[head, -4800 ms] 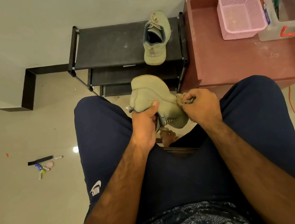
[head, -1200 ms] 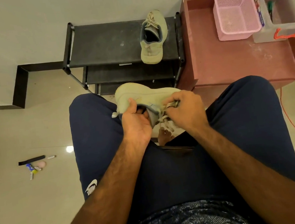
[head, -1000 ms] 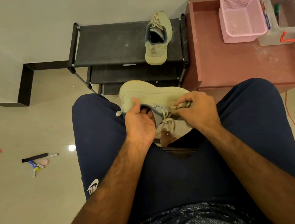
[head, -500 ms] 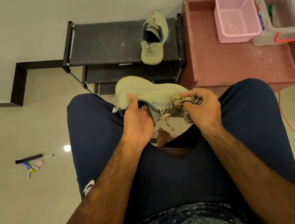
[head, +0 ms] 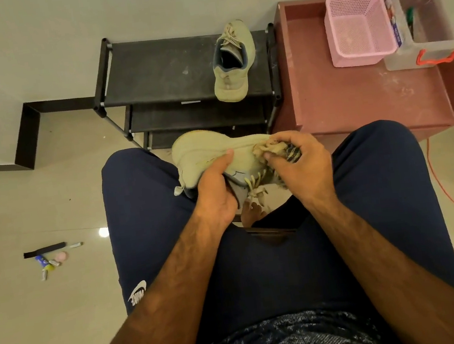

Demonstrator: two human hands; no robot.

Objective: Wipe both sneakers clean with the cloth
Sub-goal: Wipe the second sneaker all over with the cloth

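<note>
Sneaker [head: 217, 150], pale olive, is held above a seated person's knees. The left hand [head: 217, 193] grips it at the collar, thumb on the upper, while the right hand [head: 302, 168] clutches a bunched cloth [head: 283, 149] against the shoe's side near the laces. The second sneaker [head: 232, 62] sits on the top tier of a black shoe rack [head: 161, 68] just beside a reddish desk [head: 354, 99] carrying a pink basket [head: 359, 27]. The navy shorts [head: 144, 210] bear a white Nike logo [head: 138, 295] on the left leg.
</note>
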